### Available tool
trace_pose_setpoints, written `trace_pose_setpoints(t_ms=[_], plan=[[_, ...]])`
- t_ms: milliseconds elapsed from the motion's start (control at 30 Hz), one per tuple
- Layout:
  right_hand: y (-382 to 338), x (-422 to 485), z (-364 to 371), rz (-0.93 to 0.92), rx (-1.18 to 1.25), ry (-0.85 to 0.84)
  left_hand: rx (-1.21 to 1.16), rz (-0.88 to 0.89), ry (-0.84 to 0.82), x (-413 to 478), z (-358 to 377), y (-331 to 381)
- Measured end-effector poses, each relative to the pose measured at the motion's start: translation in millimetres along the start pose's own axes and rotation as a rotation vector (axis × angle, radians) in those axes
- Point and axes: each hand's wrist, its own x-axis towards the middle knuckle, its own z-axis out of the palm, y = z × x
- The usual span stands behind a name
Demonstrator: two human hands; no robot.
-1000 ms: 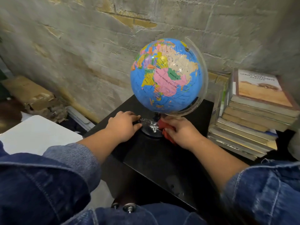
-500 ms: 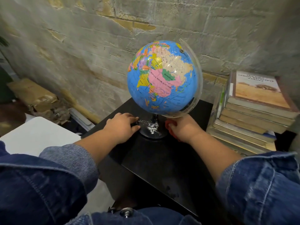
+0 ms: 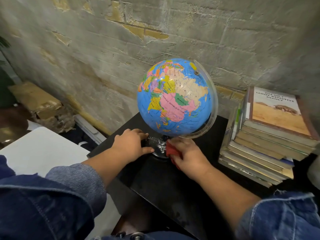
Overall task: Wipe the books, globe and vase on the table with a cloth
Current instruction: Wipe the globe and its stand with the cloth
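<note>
A blue globe (image 3: 174,97) with coloured countries stands on a black round base (image 3: 158,148) on the black table (image 3: 169,184). My left hand (image 3: 130,146) grips the left side of the base, fingers curled over its rim. My right hand (image 3: 187,155) holds a red cloth (image 3: 170,149) pressed against the right side of the base. A stack of several old books (image 3: 266,137) stands at the table's right side. At the far right edge a pale object (image 3: 314,168) is only partly visible; I cannot tell what it is.
A rough brick wall (image 3: 155,40) rises right behind the table. A white surface (image 3: 39,153) lies to the left, lower down. Cardboard boxes (image 3: 36,101) sit on the floor along the wall at left. Denim sleeves fill the bottom of the view.
My right hand with the red cloth has shifted around the base's right side, showing more cloth now. The left hand stays on the base. The view has tilted a little.
</note>
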Motion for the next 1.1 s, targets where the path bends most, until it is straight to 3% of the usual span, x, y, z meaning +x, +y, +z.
trace_pose_setpoints(t_ms=[100,233,300,400,467,567,633,767,867,933,967,1100], plan=[[-3,3,3,0.07,0.02,-0.06,-0.004,-0.002,-0.01,-1,-1,0],[-13,1,8,0.244,0.432,0.201,-0.001,-0.002,-0.026,-2,-1,0],[-19,-5,13,0.163,0.373,0.195,0.001,0.002,-0.035,-2,-3,0],[-18,1,15,0.037,0.092,0.097,0.013,0.007,-0.037,-1,-5,-1],[-18,7,11,0.078,-0.076,0.056,0.023,0.016,-0.043,-1,-6,-1],[-23,4,9,0.209,0.106,0.188,0.029,0.027,-0.046,-3,-7,-1],[-19,1,14,0.203,0.237,0.295,0.032,0.03,-0.054,-4,-9,-1],[-5,1,14,0.071,0.011,0.126,0.038,0.04,-0.049,-3,-10,0],[-4,5,2,0.249,-0.025,0.031,0.034,0.039,-0.048,-3,-10,0],[-8,8,-1,0.354,0.082,0.122,0.034,0.037,-0.05,-3,-11,1],[-10,10,1,0.326,0.082,0.159,0.037,0.035,-0.051,-3,-10,1],[-12,2,7,0.115,-0.089,0.036,0.046,0.031,-0.028,-3,-8,1]])
